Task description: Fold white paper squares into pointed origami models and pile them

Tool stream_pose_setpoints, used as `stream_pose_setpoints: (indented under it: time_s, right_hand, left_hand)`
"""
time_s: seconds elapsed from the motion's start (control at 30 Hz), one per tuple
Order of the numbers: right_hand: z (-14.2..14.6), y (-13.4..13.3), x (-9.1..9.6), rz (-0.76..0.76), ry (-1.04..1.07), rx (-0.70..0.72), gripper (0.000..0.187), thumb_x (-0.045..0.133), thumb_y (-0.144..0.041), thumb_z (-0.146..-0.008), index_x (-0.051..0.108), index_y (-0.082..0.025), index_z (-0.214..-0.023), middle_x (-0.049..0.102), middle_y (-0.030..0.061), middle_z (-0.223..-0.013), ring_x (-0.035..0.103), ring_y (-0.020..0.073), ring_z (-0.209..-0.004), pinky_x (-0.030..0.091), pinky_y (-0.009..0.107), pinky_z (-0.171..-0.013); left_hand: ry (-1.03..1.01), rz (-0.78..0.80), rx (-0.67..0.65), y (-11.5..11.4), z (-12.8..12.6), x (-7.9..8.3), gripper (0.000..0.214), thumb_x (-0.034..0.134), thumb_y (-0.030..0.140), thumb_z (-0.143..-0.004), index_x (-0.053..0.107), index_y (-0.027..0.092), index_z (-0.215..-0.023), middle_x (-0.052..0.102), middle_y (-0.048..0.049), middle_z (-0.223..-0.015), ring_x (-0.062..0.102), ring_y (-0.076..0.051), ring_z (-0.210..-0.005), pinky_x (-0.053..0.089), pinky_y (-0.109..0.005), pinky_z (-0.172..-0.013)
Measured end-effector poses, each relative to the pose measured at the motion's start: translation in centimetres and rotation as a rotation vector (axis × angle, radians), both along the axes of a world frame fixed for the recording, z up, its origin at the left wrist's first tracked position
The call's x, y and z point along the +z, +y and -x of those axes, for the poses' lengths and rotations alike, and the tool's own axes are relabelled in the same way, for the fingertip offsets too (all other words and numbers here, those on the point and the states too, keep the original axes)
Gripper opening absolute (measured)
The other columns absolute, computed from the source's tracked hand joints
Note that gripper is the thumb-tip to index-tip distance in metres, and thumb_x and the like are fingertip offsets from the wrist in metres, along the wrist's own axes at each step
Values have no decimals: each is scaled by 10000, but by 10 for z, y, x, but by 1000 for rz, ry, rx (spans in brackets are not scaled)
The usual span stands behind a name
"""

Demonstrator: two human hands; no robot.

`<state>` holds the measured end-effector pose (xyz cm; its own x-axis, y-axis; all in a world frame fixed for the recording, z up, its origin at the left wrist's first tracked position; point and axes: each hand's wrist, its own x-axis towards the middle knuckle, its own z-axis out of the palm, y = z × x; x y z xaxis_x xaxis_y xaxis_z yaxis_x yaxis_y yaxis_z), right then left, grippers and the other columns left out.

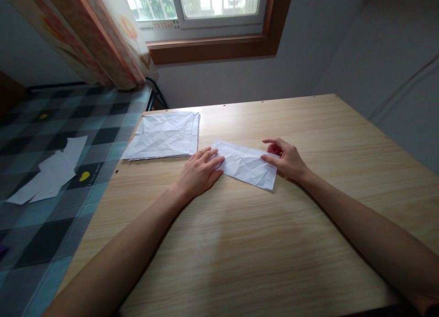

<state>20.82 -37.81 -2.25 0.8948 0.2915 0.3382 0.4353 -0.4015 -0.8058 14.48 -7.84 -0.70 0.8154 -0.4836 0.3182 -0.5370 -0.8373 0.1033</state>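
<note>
A folded sheet of white paper (245,163), marked with crossing creases, lies on the wooden table between my hands. My left hand (200,170) rests on its left end, fingers stretched out and lying flat. At the right end, my right hand (283,159) has the paper's edge between the thumb on top and fingers that are partly hidden beneath. Beyond my left hand, a stack of creased white paper sheets (164,134) lies at the table's far left corner.
The wooden table (260,248) reaches toward a wall with a window (219,6). On the left is a bed with a checked cover (51,230), where white paper pieces (55,173) lie. A patterned curtain (103,38) hangs over the bed.
</note>
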Motion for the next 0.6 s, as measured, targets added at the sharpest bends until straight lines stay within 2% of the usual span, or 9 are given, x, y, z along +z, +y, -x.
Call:
stream_pose_setpoints:
  time_s: [0.13,0.27,0.43,0.5,0.6]
  right_hand:
    - [2,1,5,-19,41,-8,433,769,-374,-729,673,-186,-1107,622,-1,-787,545,151,-654,447,306,-622]
    - [3,0,9,-7,45,40,454,813,-343,-676,692,-200,-1089,640,10,-825,581,171,-709,478,320,-658]
    - [4,0,13,-137,114,83,453,813,-339,-683,692,-189,-1092,605,-18,-725,557,143,-618,433,256,-520]
    - [3,1,15,-162,76,44,402,823,-343,-673,714,-181,-1025,618,-12,-710,564,144,-616,444,263,-528]
    - [2,-1,19,-144,-58,11,272,803,-346,-704,739,-191,-918,680,20,-767,616,175,-689,505,318,-624]
  left_hand:
    - [32,27,33,-2,-1,1,341,537,386,-942,621,191,-1209,609,-121,-1299,557,-273,-1212,494,-454,-1030]
    - [47,34,60,-3,0,3,387,543,394,-933,589,175,-1248,626,-119,-1281,563,-273,-1201,485,-453,-1036]
    - [47,59,92,-4,3,5,476,561,397,-918,510,182,-1339,602,-125,-1322,572,-285,-1203,488,-468,-1026]
    - [16,89,101,-4,3,4,535,569,391,-911,454,171,-1386,560,-140,-1371,560,-291,-1230,495,-459,-1024]
    - [-46,155,107,-2,3,2,640,564,402,-913,336,163,-1462,479,-163,-1442,522,-297,-1288,500,-441,-1027]
